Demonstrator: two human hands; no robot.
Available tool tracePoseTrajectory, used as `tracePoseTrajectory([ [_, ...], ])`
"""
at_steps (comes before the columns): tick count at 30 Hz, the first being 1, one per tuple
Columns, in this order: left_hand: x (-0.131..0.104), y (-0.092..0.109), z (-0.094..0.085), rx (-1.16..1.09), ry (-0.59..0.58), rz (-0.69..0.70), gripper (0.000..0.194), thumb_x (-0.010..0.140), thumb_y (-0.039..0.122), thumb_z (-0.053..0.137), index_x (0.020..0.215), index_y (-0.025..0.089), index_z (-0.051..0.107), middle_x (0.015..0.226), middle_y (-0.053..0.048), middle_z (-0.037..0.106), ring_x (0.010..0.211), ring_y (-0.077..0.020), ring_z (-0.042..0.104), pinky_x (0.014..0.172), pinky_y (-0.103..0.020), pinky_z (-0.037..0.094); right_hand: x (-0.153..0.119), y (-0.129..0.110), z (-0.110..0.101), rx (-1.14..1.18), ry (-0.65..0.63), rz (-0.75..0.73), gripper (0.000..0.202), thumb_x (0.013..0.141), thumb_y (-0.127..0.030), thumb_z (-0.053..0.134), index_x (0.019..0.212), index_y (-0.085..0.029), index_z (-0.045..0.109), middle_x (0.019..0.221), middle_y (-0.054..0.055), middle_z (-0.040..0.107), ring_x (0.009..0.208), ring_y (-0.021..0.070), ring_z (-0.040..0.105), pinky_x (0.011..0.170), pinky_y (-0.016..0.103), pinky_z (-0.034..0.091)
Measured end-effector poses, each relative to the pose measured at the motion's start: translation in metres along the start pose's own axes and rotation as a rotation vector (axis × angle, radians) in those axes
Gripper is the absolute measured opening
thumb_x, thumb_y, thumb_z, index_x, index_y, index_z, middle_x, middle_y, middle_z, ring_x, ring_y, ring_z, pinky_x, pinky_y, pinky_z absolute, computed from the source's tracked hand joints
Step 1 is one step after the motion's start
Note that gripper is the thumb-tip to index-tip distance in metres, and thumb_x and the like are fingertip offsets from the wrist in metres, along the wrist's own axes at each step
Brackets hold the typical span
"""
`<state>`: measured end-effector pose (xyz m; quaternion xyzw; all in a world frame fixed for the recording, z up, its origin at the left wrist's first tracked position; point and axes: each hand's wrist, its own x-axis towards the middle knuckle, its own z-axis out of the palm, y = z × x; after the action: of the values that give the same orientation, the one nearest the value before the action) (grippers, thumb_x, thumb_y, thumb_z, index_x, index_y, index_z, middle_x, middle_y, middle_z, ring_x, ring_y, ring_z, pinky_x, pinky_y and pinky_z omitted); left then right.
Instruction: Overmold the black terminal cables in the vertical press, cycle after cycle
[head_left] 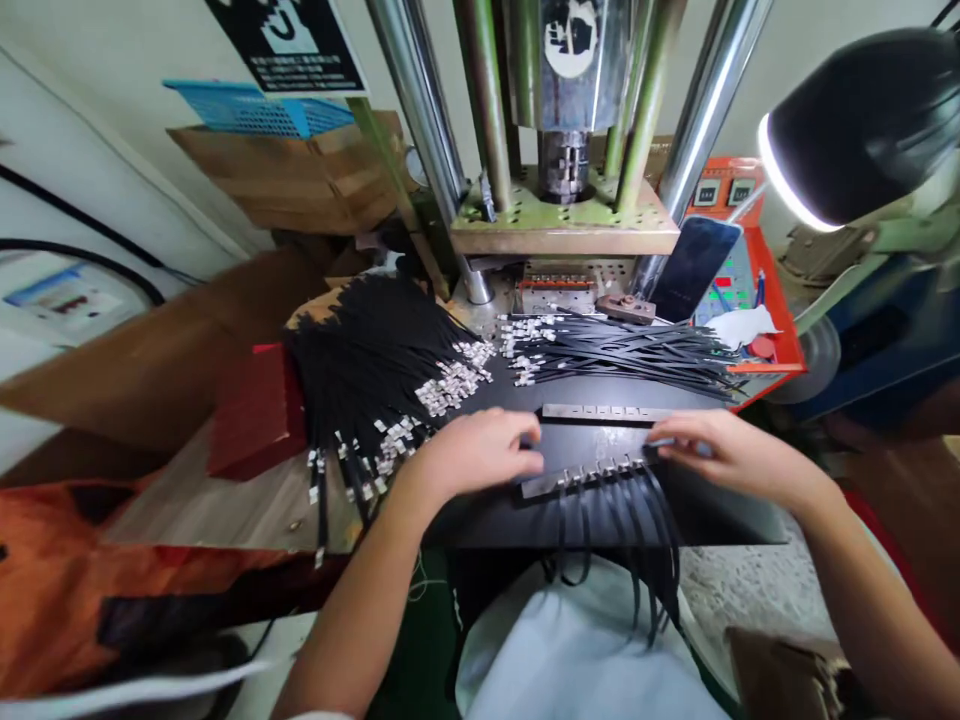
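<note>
My left hand (480, 450) is over the dark work surface, thumb and fingers apart with nothing between them, near the left end of a slotted metal bar (536, 488). Several thin black straps (619, 510) have their metal ends along this bar and hang over the front edge toward my lap. At the bar's right end my right hand (716, 455) has thumb and fingers pinched together; a small dark piece shows at the fingertips, too unclear to name. Behind, a second slotted metal bar (600, 411) lies flat, its right end close to my right fingers.
A large heap of black straps with silver ends (382, 350) lies left, beside a dark red box (259, 420). More straps (622, 350) lie behind the bars. A press (562, 235) stands at the back. At right are a phone (694, 265), an orange control box (784, 345) and a lit lamp (855, 130).
</note>
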<state>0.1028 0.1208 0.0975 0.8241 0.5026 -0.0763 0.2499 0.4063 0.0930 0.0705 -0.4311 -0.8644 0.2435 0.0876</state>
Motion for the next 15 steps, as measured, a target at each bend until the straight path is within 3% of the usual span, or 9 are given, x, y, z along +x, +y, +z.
tracePoseTrajectory([
  [2, -0.021, 0.003, 0.012, -0.016, -0.122, -0.069, 0.038, 0.075, 0.043, 0.067, 0.11, 0.029, 0.062, 0.082, 0.002, 0.068, 0.079, -0.0206, 0.064, 0.065, -0.027, 0.043, -0.016, -0.007, 0.022, -0.076, 0.052, 0.004, 0.029, 0.093, -0.018, 0.047, 0.118, -0.02, 0.06, 0.113, 0.01, 0.066, 0.097, 0.0213, 0.063, 0.082, 0.033, 0.051],
  [3, -0.028, 0.004, 0.021, -0.017, -0.114, -0.08, 0.038, 0.076, 0.041, 0.066, 0.111, 0.029, 0.061, 0.082, 0.002, 0.068, 0.079, -0.0206, 0.065, 0.066, -0.027, 0.043, -0.02, -0.009, 0.033, -0.146, 0.1, 0.01, 0.031, 0.091, -0.015, 0.045, 0.118, -0.02, 0.06, 0.115, 0.01, 0.065, 0.098, 0.0226, 0.062, 0.082, 0.034, 0.051],
  [5, -0.034, 0.001, 0.034, -0.022, -0.007, -0.101, 0.022, 0.084, 0.033, 0.058, 0.104, 0.026, 0.06, 0.084, 0.001, 0.069, 0.081, -0.0193, 0.066, 0.069, -0.027, 0.043, -0.019, -0.012, 0.046, -0.269, 0.177, 0.01, 0.032, 0.089, -0.008, 0.042, 0.111, -0.019, 0.062, 0.111, 0.01, 0.066, 0.094, 0.0229, 0.062, 0.079, 0.035, 0.051],
  [7, -0.023, -0.005, 0.035, -0.031, 0.142, -0.175, 0.011, 0.088, 0.027, 0.052, 0.095, 0.024, 0.06, 0.083, 0.0, 0.069, 0.081, -0.0184, 0.066, 0.071, -0.027, 0.044, -0.004, -0.01, 0.041, -0.331, 0.195, -0.015, 0.029, 0.089, -0.007, 0.042, 0.105, -0.02, 0.063, 0.103, 0.009, 0.068, 0.087, 0.0213, 0.062, 0.076, 0.033, 0.05],
  [9, 0.003, -0.011, 0.02, -0.013, 0.321, -0.26, 0.012, 0.088, 0.026, 0.051, 0.095, 0.024, 0.061, 0.083, -0.001, 0.069, 0.082, -0.0192, 0.067, 0.071, -0.027, 0.046, 0.026, 0.002, 0.019, -0.38, 0.216, -0.04, 0.025, 0.09, -0.01, 0.043, 0.103, -0.019, 0.062, 0.099, 0.009, 0.067, 0.088, 0.0213, 0.061, 0.077, 0.032, 0.05],
  [12, 0.061, -0.017, -0.017, 0.103, 0.556, -0.321, 0.022, 0.091, 0.027, 0.046, 0.11, 0.023, 0.058, 0.098, -0.006, 0.07, 0.095, -0.0232, 0.067, 0.078, -0.03, 0.049, 0.096, 0.034, -0.025, -0.476, 0.287, 0.018, 0.028, 0.088, -0.007, 0.043, 0.107, -0.013, 0.062, 0.106, 0.014, 0.065, 0.1, 0.0249, 0.059, 0.087, 0.035, 0.048],
  [15, 0.115, -0.024, -0.052, 0.178, 0.57, -0.423, 0.037, 0.094, 0.018, 0.036, 0.129, 0.016, 0.049, 0.113, -0.015, 0.066, 0.106, -0.0278, 0.065, 0.086, -0.037, 0.051, 0.171, 0.064, -0.052, -0.514, 0.35, 0.135, 0.044, 0.081, 0.002, 0.041, 0.12, -0.007, 0.058, 0.123, 0.019, 0.061, 0.117, 0.0279, 0.055, 0.098, 0.037, 0.044],
])
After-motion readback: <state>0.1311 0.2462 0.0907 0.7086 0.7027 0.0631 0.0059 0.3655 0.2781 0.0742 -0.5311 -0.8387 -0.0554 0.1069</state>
